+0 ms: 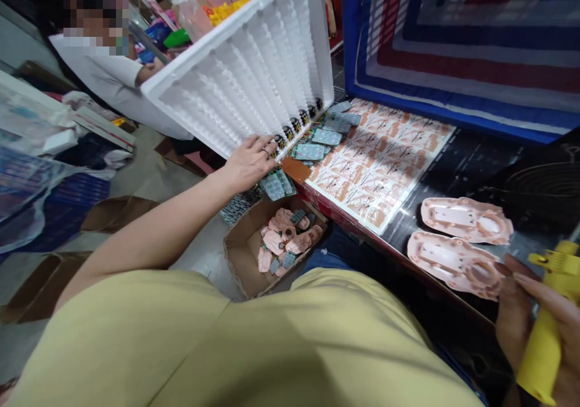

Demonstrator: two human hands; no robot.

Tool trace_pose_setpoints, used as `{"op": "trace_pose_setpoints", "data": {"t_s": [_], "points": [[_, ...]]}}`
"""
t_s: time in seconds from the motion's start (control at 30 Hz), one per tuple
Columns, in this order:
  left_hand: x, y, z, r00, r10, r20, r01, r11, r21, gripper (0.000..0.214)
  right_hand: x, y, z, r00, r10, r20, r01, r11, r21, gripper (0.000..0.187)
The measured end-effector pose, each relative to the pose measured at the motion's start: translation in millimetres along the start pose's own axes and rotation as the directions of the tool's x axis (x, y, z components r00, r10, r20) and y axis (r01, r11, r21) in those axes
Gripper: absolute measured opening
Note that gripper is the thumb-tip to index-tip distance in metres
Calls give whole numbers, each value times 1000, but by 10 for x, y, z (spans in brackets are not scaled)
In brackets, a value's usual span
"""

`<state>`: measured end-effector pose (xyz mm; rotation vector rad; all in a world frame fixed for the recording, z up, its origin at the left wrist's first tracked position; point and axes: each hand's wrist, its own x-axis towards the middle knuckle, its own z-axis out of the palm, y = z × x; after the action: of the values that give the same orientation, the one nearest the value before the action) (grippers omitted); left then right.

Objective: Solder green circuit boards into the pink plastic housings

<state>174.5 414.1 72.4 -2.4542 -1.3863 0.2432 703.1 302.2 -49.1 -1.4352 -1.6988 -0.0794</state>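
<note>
My left hand (251,162) is at the lower edge of a white foam tray (244,63), fingers curled over small black round parts (294,123) with yellow wires. Its fingertips are hidden, so what they pinch cannot be made out. Green circuit boards (310,152) hang from the wires beside the hand. At the right edge, my right hand (521,316) is closed around a yellow plastic tool (544,346), its exact kind unclear. The fingertips of that hand are at the end of the nearer pink plastic shell (448,262); a second pink shell (466,218) lies just behind.
A cardboard box (244,250) below the bench holds pink shells with boards. A printed sheet (380,159) lies on the black bench top (446,171). A blue-rimmed, striped crate (453,105) stands behind. Another person (113,87) is at the upper left.
</note>
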Motion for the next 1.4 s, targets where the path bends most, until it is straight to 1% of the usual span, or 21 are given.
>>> {"op": "trace_pose_setpoints", "data": {"t_s": [0.07,0.1,0.2,0.27,0.4,0.53,0.6,0.63,0.67,0.73,0.77,0.8,0.83,0.9,0.97,1.03,1.1,1.17,1.2,1.33,1.4], "points": [[31,-68,38,1000,4,0,-4,1000,10,26,14,25,5,980,-201,0,201,980,-3,39],[45,-98,36,1000,3,-7,-3,1000,13,26,11,33,5,970,-245,-1,245,970,-5,38],[61,-154,-8,1000,9,-28,-9,1000,3,26,-11,20,-4,988,-152,10,152,987,-47,27],[49,-156,-36,999,31,-8,-31,999,-8,25,-12,-16,-9,993,-118,19,119,990,-71,23],[26,-137,-40,999,31,10,-31,998,-56,21,27,-96,-13,972,-234,14,235,970,-58,31],[41,-160,-56,999,37,3,-37,996,-86,13,22,-152,-18,961,-246,-124,238,968,-74,36],[60,-143,-107,996,-38,-77,21,975,-220,17,3,-176,-20,954,-240,-182,225,970,-96,41],[76,-110,-144,983,-122,-136,71,941,-332,18,-6,-185,-21,949,-245,-200,226,968,-112,41],[99,-56,-187,956,-228,-187,118,878,-465,19,-15,-192,-20,952,-241,-190,219,967,-127,40],[176,120,-282,877,-431,-211,149,664,-733,22,-30,-199,-16,964,-220,-151,199,969,-146,39],[233,243,-329,847,-499,-185,129,529,-839,26,-37,-202,-12,968,-212,-137,192,970,-146,39],[303,385,-373,831,-538,-140,94,384,-918,31,-44,-208,-7,971,-205,-125,188,972,-140,41],[381,542,-413,833,-547,-83,58,235,-970,36,-51,-220,-3,972,-204,-121,188,973,-130,43],[553,885,-478,875,-482,49,19,-67,-998,43,-64,-271,0,963,-232,-136,219,970,-104,45],[720,1228,-524,935,-317,160,47,-336,-941,46,-67,-367,-11,960,-257,-114,246,964,-105,43],[861,1533,-553,972,-125,199,107,-516,-850,45,-48,-492,-31,953,-291,-81,282,954,-103,43],[970,1783,-571,985,13,174,145,-612,-777,45,4,-615,-45,942,-330,-62,326,943,-64,52],[1043,1976,-592,986,102,129,163,-667,-727,43,77,-704,-41,933,-351,-77,353,935,14,60],[1066,2056,-607,984,141,108,176,-687,-705,43,115,-731,-29,938,-334,-93,341,938,67,60],[1076,2305,-676,951,303,53,267,-727,-633,43,199,-746,55,979,-149,-137,185,934,305,55],[1051,2390,-690,934,357,25,294,-727,-621,43,200,-741,91,988,-68,-137,112,933,343,54]]}}
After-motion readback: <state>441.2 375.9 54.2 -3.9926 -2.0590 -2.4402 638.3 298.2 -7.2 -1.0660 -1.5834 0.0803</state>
